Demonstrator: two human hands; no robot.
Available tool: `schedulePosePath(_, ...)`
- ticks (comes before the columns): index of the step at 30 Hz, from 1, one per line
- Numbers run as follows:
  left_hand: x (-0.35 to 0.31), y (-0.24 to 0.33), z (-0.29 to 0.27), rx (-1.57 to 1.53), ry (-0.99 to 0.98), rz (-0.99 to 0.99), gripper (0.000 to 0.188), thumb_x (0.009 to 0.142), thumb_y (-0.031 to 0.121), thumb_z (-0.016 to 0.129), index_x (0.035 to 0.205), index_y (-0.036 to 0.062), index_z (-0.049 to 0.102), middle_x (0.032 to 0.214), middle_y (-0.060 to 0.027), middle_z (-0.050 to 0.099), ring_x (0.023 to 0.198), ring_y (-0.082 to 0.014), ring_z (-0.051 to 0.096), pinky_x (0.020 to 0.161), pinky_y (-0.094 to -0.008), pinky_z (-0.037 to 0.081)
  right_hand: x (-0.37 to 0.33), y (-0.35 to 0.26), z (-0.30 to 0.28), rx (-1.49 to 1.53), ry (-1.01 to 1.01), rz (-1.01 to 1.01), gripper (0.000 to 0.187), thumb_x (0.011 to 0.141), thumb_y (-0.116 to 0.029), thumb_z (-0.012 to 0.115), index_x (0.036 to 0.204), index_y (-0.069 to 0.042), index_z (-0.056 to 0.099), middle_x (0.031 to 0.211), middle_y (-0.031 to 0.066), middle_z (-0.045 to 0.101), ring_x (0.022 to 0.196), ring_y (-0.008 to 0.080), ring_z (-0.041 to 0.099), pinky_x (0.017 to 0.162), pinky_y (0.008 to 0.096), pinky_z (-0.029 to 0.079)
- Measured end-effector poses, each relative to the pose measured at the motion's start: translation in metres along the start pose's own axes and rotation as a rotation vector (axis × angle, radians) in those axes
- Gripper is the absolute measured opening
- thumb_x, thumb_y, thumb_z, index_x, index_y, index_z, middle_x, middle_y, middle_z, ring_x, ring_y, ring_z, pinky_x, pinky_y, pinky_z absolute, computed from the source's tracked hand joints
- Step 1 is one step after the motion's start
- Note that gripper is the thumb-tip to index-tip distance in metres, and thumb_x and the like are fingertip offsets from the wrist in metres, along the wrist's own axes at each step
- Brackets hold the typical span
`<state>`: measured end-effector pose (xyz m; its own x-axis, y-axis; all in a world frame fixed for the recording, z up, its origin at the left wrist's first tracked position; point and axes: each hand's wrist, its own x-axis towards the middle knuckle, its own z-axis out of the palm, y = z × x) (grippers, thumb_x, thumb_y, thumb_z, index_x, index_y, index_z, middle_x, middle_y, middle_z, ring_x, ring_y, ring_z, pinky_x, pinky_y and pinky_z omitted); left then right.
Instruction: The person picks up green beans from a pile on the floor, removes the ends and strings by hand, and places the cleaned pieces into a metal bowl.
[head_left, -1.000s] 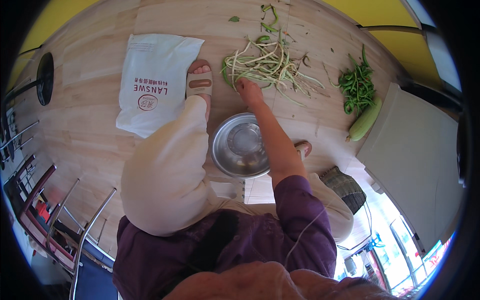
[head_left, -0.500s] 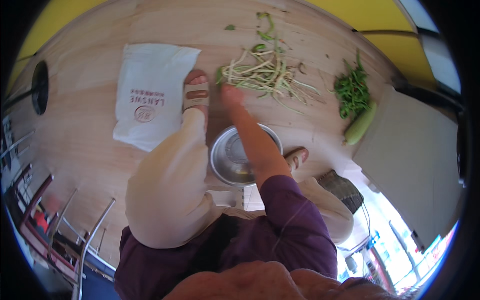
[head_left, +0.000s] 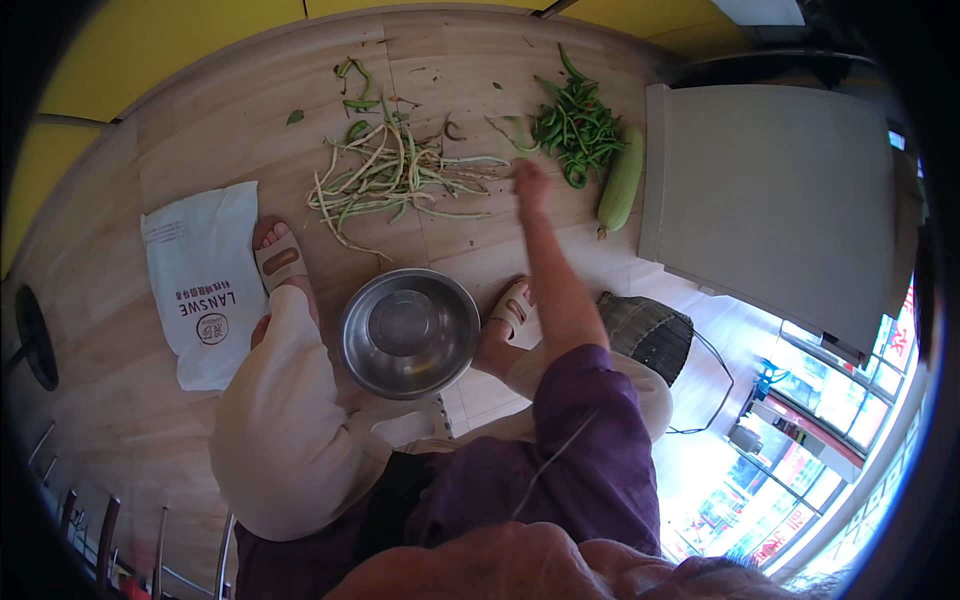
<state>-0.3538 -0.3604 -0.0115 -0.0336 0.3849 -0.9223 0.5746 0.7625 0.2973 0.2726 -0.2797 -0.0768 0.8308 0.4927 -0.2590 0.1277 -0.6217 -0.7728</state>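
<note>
My right hand (head_left: 531, 187) reaches out over the floor, between a pile of long beans (head_left: 385, 172) and a heap of green chili peppers (head_left: 580, 130). Motion smears its fingers, so I cannot see whether they hold anything. A small patch of skin (head_left: 260, 330) shows beside my left shin; it may be part of my left hand, whose fingers I cannot make out. Between my feet stands a wide steel basin (head_left: 410, 335) with nothing visible inside. A pale green, long gourd (head_left: 622, 185) lies to the right of the peppers.
A white printed bag (head_left: 205, 285) lies flat beside my left foot. To the right stand a grey cabinet (head_left: 770, 190) and a dark woven basket (head_left: 648, 335) with a long handle. Yellow panels (head_left: 190, 55) line the far side. Scraps and several loose peppers dot the floor.
My right hand has gone from the left end of the bean pile to its right side, near the peppers. The view has turned right, and the whole basin interior now shows.
</note>
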Motion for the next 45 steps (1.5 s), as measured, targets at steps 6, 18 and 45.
schedulePosePath(6,-0.005,0.018,-0.003,0.044,0.002,0.003,0.025,0.082,0.029,0.06,0.08,0.0041,0.059,0.073,-0.0002,0.054,0.064,-0.0112,0.048,0.055,-0.0268,0.04,0.067,0.03,-0.109,-0.338,0.134,-0.041,0.021,0.085,-0.025,0.056,0.094,-0.008,0.063,0.069,0.0042,0.061,0.061,0.012,0.057,0.052,0.0289,0.047)
schedulePosePath(18,0.009,0.052,0.005,0.08,-0.035,0.035,0.023,0.083,0.027,0.059,0.08,0.0041,0.059,0.073,0.0004,0.054,0.064,-0.0104,0.048,0.055,-0.0262,0.04,0.015,0.01,0.043,-0.819,-0.199,0.047,0.04,0.081,-0.022,0.057,0.116,-0.003,0.05,0.112,0.0231,0.053,0.099,0.0343,0.056,0.082,0.0404,0.048)
schedulePosePath(45,0.016,0.106,0.023,0.187,-0.057,-0.037,0.02,0.084,0.024,0.058,0.08,0.0041,0.06,0.072,0.0019,0.054,0.064,-0.0087,0.048,0.053,-0.0247,0.039,0.164,0.006,-0.096,-1.682,0.008,-0.068,0.055,0.089,-0.028,0.048,0.139,-0.019,0.026,0.142,0.0071,0.028,0.131,0.0264,0.026,0.099,0.0518,0.029)
